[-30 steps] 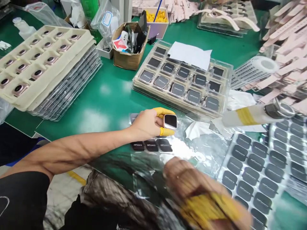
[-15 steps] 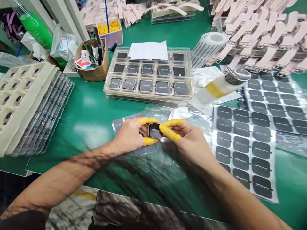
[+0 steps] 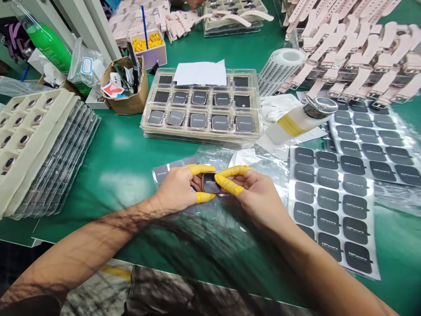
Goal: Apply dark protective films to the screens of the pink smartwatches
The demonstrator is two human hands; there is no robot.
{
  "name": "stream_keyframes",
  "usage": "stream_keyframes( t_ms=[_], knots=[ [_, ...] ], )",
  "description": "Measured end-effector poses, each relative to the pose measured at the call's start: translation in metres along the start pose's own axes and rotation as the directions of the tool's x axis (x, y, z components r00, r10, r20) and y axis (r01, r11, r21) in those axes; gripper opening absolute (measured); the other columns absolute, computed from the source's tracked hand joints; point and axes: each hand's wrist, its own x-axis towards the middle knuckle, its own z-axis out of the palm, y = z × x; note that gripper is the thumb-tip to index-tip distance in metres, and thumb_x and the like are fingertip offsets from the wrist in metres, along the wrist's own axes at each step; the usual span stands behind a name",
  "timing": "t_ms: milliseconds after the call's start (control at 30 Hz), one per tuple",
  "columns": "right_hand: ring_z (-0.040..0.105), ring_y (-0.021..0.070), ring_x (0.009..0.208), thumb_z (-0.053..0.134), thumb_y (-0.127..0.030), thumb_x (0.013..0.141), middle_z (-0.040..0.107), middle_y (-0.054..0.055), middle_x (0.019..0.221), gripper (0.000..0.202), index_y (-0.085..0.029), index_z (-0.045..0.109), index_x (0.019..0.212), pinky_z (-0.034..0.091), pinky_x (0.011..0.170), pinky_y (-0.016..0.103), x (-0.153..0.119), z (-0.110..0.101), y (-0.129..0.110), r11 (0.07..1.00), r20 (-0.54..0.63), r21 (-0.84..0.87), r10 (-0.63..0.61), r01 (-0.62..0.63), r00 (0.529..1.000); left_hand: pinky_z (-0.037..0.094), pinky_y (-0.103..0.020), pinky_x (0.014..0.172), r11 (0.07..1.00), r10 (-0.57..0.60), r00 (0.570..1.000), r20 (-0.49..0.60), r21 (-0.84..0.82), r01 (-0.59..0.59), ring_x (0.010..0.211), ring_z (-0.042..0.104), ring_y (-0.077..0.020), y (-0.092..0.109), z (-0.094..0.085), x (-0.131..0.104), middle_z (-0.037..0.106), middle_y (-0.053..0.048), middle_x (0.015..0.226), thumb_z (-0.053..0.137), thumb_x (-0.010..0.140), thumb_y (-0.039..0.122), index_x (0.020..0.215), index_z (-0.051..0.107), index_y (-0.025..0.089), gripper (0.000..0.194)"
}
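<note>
A dark, rounded-square smartwatch case [image 3: 208,182] with a printed screen film is held in front of me over the table. My left hand [image 3: 177,186] grips it by its upper and lower edges between thumb and fingers. The yellow-covered fingertips of my right hand [image 3: 255,188] press against its right part, with the thumb over the face. Both hands wear yellow finger cots. Beneath them lie clear plastic bags [image 3: 223,153] and a small strip of printed films [image 3: 161,173], partly hidden by my left hand.
Ahead stands a stacked tray [image 3: 200,134] of dark watch faces. Sheets of printed black films [image 3: 329,197] lie to the right, beside a capped bottle [image 3: 301,119]. Stacked trays [image 3: 59,158] rise on the left; pink watch straps [image 3: 362,57] fill the back right.
The view has shifted slightly. My hands hold nearly the same pose on the smartwatch case, and my right thumb has moved a little across its face.
</note>
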Motion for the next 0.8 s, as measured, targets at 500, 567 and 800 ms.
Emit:
stream_keyframes(
  t_ms=[500, 567, 800],
  knots=[
    [0.067, 0.0139, 0.074, 0.096, -0.044, 0.062, 0.068, 0.0, 0.098, 0.064, -0.023, 0.063, 0.113, 0.058, 0.065, 0.026, -0.0008, 0.0009, 0.0047, 0.999, -0.007, 0.044, 0.015, -0.015, 1.0, 0.062, -0.024, 0.073, 0.997, -0.073, 0.997, 0.031, -0.037, 0.074, 0.068, 0.072, -0.0143, 0.003, -0.0023, -0.0004, 0.076, 0.002, 0.075, 0.088, 0.066, 0.021, 0.12, 0.078, 0.019, 0.055],
    [0.067, 0.013, 0.072, 0.092, -0.045, 0.068, 0.065, 0.0, 0.104, 0.066, -0.025, 0.059, 0.121, 0.058, 0.064, 0.027, -0.0003, 0.002, 0.0046, 0.999, -0.005, 0.046, -0.009, 0.009, 1.0, 0.063, -0.026, 0.074, 0.992, -0.098, 0.994, 0.051, -0.071, 0.101, 0.07, 0.073, -0.0155, 0.002, -0.0034, 0.0, 0.076, 0.002, 0.074, 0.09, 0.064, 0.024, 0.124, 0.077, 0.018, 0.061],
    [0.064, 0.0132, 0.067, 0.076, -0.051, 0.085, 0.065, 0.001, 0.095, 0.04, -0.024, 0.063, 0.112, 0.055, 0.063, 0.029, 0.0025, 0.0064, 0.0041, 0.984, -0.05, 0.01, -0.179, 0.18, 0.983, 0.066, -0.032, 0.077, 0.93, -0.226, 0.968, -0.112, -0.321, 0.18, 0.075, 0.075, -0.0174, 0.0085, -0.0008, -0.0046, 0.08, -0.003, 0.091, 0.092, 0.065, 0.038, 0.102, 0.076, 0.02, 0.045]
  ],
)
